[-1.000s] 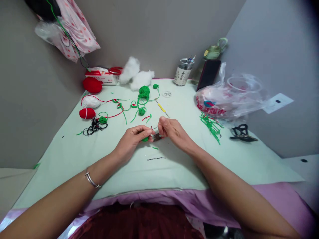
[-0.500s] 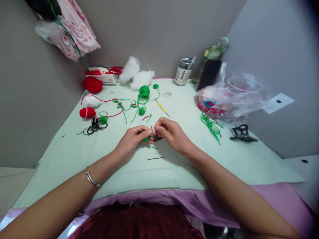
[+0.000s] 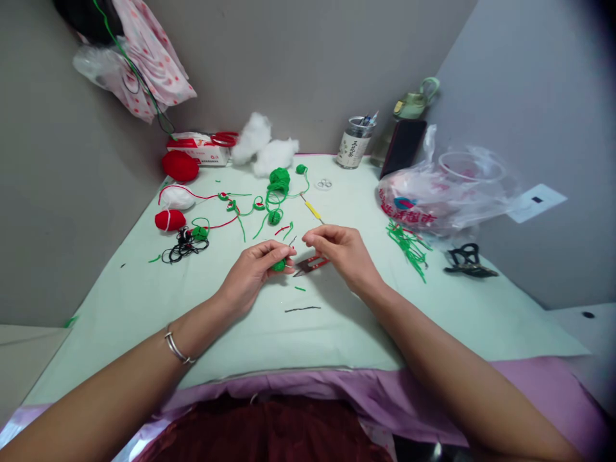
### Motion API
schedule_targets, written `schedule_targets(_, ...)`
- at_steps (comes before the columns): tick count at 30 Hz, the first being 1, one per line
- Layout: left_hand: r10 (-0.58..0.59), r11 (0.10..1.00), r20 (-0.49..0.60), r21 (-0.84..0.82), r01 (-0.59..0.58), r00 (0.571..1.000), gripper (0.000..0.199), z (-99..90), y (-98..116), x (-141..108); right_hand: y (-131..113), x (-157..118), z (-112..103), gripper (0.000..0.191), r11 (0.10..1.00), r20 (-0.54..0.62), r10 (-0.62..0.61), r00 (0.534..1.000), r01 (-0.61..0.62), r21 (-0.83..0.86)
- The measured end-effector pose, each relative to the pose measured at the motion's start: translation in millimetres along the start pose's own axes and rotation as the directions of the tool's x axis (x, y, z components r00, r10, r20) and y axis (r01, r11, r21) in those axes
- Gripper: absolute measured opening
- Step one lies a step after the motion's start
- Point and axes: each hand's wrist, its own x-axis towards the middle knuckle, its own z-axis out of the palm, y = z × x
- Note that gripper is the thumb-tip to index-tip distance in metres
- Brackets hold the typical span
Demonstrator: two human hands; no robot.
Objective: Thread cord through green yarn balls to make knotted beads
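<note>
Near the front of the table [image 3: 231, 350], we note a black strand [image 3: 303, 309]. Beyond, the left hand [image 3: 248, 269] pinches a green yarn piece [image 3: 279, 265]; the right hand [image 3: 344, 250], fingers curled, partly hides red-handled snips [image 3: 308, 265], and we cannot tell its grip. Farther: yellow-handled hook [image 3: 312, 209], green yarn ball [image 3: 279, 177].

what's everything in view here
box: 1, red/white, back
scissors: 1, red, back
yarn balls: 3, red/white, left
cord: 1, black, left
stuffing: 2, white, back
skein: 1, green, centre
small balls: 3, green, left, centre
tiny pieces: 3, green/red, left
hook: 1, yellow, centre
rings: several, silver, centre
snips: 1, red-handled, centre
pen jar: 1, clear, back
bottle: 1, green, back
phone: 1, black, right
bag: 1, clear, right
card: 1, white, right
scraps: many, green, right
clip: 1, black, right
cloth: 1, pink, upper left
cover: 1, pale green, below
bracelet: 1, silver, left wrist
left hand: 1, bare, holding green ball
right hand: 1, bare, near snips
</note>
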Motion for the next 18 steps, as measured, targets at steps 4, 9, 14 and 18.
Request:
schedule_targets(4, -0.007, 1.000, 0.026, 0.022, 0.007, 1.000, 0.022, 1.9, -3.3, -0.5, -1.5, -5.4, 11.3, 0.020, 0.995, 0.088, 0.037, 0.995, -0.044, 0.088)
schedule_targets(9, -0.025, 0.999, 0.076, 0.040, 0.022, 0.997, 0.018, 3.6, -2.0, -2.1, -3.7, -8.0, 12.7, 0.025, 0.982, 0.102, 0.048, 0.994, -0.066, 0.179)
schedule_targets(14, 0.112, 0.963, 0.297, 0.203, -0.177, 0.948, 0.018, 12.5, 30.8, -34.6, -5.6, -2.1, -2.9, 0.027, 0.968, -0.062, 0.028, 0.998, -0.011, 0.252)
schedule_targets(18, 0.184, 0.923, 0.551, 0.187, -0.336, 0.814, 0.031, 24.0, 51.0, -85.0, -4.3, 0.5, -6.7, 0.026, 0.958, -0.028, 0.052, 0.998, -0.042, 0.284)
